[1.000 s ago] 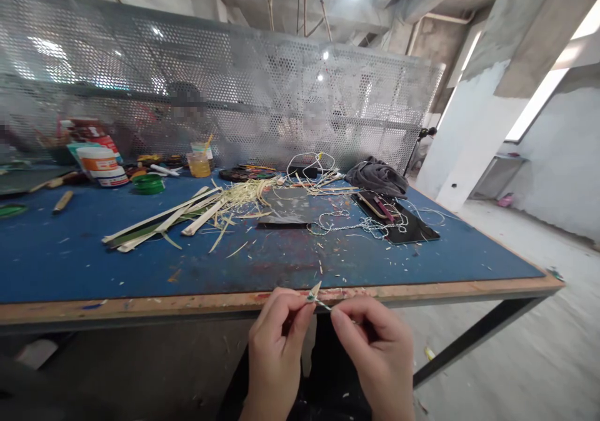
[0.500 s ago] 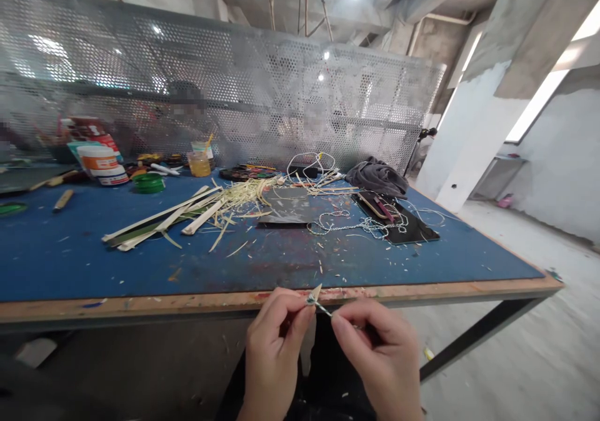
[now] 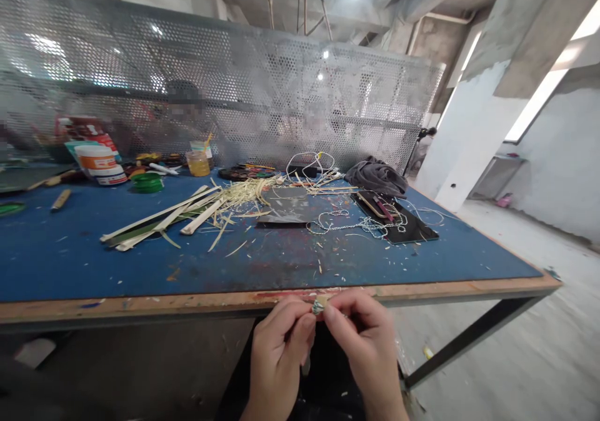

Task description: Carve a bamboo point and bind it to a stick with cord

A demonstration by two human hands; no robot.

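Just in front of the table's near edge, my left hand (image 3: 281, 352) pinches a small pale strip (image 3: 321, 299), which looks like bamboo or wood. Green-and-white twisted cord (image 3: 317, 307) is wound around this strip. Thumb and forefinger of my right hand (image 3: 360, 340) are closed against the strip's right side, where the cord comes off it. My right fingers hide the cord's free length. Both hands are almost touching, with the wrapped piece between their fingertips.
On the blue tabletop (image 3: 140, 277) lie split strips (image 3: 164, 218), fine shavings (image 3: 244, 196), a grey sheet (image 3: 285, 212) and loose cord (image 3: 328, 226). A dark tablet-like slab (image 3: 417, 227), a grey cloth (image 3: 377, 177) and paint tubs (image 3: 98, 162) stand farther back. Behind rises a perforated metal screen (image 3: 262, 90).
My right hand has moved left, up against my left hand. The taut stretch of cord between them no longer shows. The pale tip has turned and looks blunter from here.
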